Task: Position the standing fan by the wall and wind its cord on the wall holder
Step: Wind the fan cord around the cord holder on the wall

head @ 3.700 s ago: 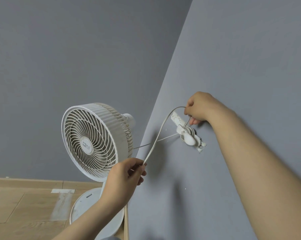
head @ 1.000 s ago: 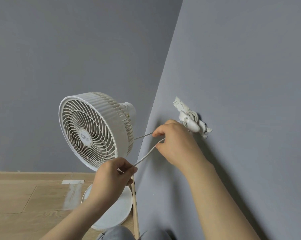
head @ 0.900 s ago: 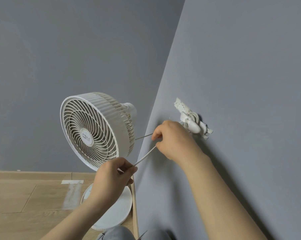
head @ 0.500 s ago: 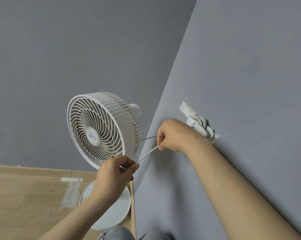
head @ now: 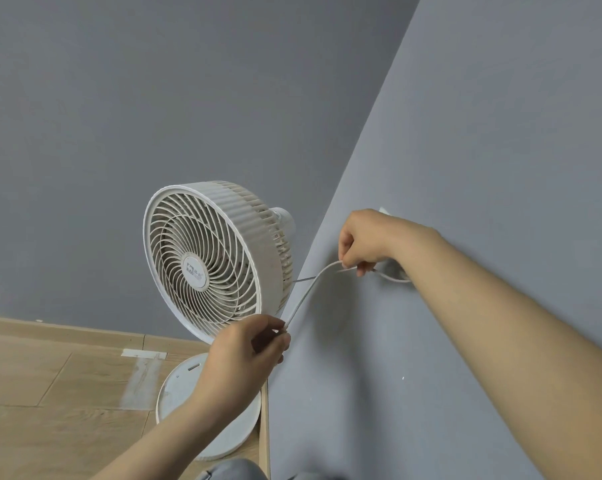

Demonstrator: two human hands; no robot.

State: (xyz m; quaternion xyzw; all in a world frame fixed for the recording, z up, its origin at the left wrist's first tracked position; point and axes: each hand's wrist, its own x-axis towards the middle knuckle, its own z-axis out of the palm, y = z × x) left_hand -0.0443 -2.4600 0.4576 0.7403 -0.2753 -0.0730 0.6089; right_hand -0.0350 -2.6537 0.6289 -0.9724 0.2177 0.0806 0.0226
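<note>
The white standing fan stands in the corner just beyond the left hand, its round base on the wooden floor against the grey wall. The left hand pinches the white cord between thumb and fingertips. The cord rises from there to the right hand, which is closed around it close to the wall. The wall holder is almost wholly hidden behind the right hand and wrist; a loop of cord shows under the wrist.
</note>
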